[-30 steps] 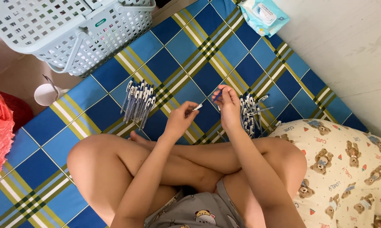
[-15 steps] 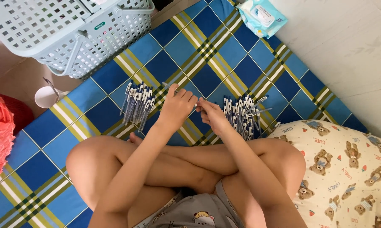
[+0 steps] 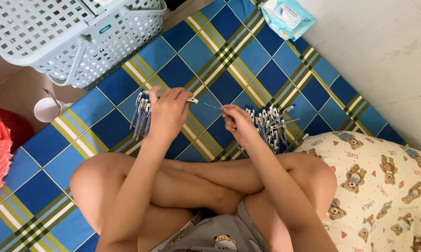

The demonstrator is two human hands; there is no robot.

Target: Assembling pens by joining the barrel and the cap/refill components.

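Pinching a thin refill (image 3: pixel 213 107) in the right hand (image 3: pixel 237 123) while the left hand (image 3: pixel 169 112) clasps a pen barrel (image 3: pixel 190 100), she'd best line tip to opening squarely, piles (image 3: pixel 268 126) lying beside each grip.

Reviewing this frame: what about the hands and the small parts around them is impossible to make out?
- Left pile of pens, head view: partly covered by the left hand; count unclear.
- White piece in the left hand: too small to identify.
- Thin rod at the right hand: too fine to identify.
- Right pile of pens: tangled, count unclear.
- Laundry basket: cut off by the top edge.
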